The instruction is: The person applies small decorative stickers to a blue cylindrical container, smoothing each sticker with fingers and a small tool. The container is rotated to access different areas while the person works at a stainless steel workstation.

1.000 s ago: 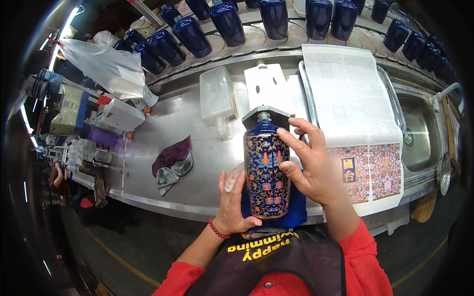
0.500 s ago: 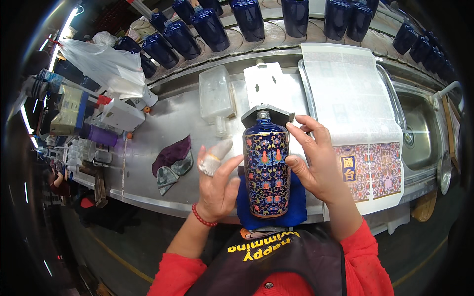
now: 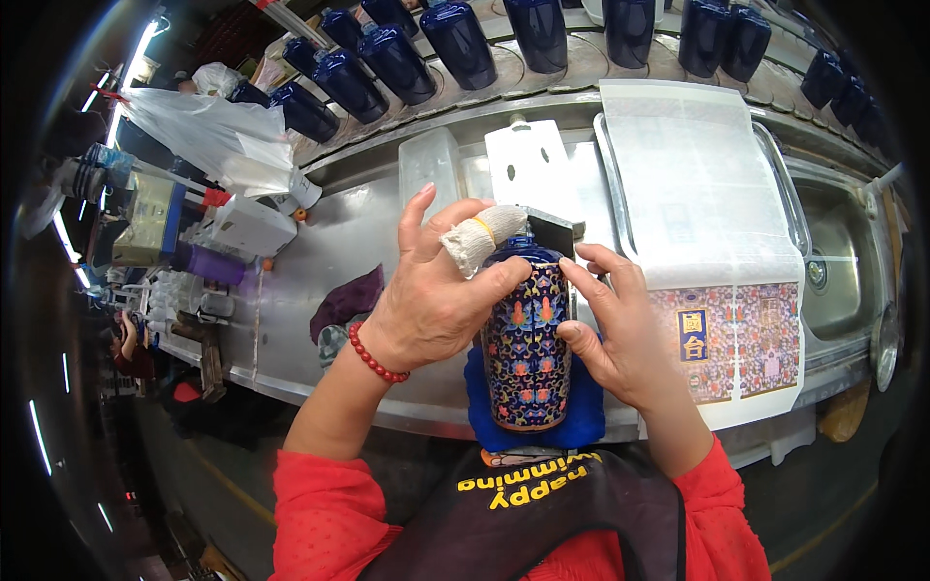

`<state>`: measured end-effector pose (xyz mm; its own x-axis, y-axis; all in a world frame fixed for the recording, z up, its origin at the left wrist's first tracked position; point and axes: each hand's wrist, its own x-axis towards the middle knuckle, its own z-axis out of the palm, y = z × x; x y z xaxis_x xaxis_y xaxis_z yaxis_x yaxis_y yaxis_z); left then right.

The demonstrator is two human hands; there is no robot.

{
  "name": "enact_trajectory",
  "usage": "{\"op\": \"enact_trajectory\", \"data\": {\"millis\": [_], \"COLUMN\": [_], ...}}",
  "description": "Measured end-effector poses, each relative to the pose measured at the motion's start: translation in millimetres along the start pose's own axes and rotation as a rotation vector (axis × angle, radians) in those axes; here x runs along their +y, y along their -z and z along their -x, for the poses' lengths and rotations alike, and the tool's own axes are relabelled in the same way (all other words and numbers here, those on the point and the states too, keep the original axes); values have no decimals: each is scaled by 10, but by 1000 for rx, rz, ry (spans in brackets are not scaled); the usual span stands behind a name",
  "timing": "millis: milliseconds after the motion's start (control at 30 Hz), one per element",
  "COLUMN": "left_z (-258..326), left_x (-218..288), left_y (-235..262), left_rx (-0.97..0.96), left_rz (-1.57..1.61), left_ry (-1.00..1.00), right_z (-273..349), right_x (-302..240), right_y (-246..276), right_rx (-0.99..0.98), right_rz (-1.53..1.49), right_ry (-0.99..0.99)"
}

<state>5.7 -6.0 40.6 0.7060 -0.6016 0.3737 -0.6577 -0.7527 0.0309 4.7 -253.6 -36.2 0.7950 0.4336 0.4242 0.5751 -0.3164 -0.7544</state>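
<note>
A dark blue bottle (image 3: 528, 358) with a colourful floral decal lies on a blue cloth pad (image 3: 481, 412), its neck pointing away from me against a dark angled rest (image 3: 552, 235). My left hand (image 3: 436, 281) has its thumb on the decal's upper left edge. Its other fingers are spread, and one wears a white fabric finger cover (image 3: 481, 239) beside the bottle's neck, hiding part of the shoulder. At the right side, my right hand (image 3: 620, 329) touches the upper right edge with a fingertip. Its thumb rests near the bottle's side, and the fingers are apart.
Printed floral decal sheets (image 3: 722, 339) lie at the right under white paper (image 3: 683, 184), near a metal sink (image 3: 852, 261). A clear container (image 3: 429, 167) and a white block (image 3: 531, 165) stand behind. Plain blue bottles (image 3: 460, 44) line the far conveyor. A purple cloth (image 3: 346, 305) lies left.
My left hand has moved up and right from beside the bottle onto its shoulder. My right hand stays at the right edge. The view has shifted slightly.
</note>
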Motion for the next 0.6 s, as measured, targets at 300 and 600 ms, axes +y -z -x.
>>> {"op": "enact_trajectory", "data": {"millis": [300, 600], "left_z": [-55, -60], "left_x": [-35, -36], "left_y": [5, 35], "left_rx": [-19, -35], "left_rz": [-8, -34], "left_ry": [-40, -61], "right_z": [37, 37], "right_x": [16, 32], "right_y": [3, 13], "right_rx": [15, 22], "right_rz": [-7, -9], "right_ry": [18, 42]}}
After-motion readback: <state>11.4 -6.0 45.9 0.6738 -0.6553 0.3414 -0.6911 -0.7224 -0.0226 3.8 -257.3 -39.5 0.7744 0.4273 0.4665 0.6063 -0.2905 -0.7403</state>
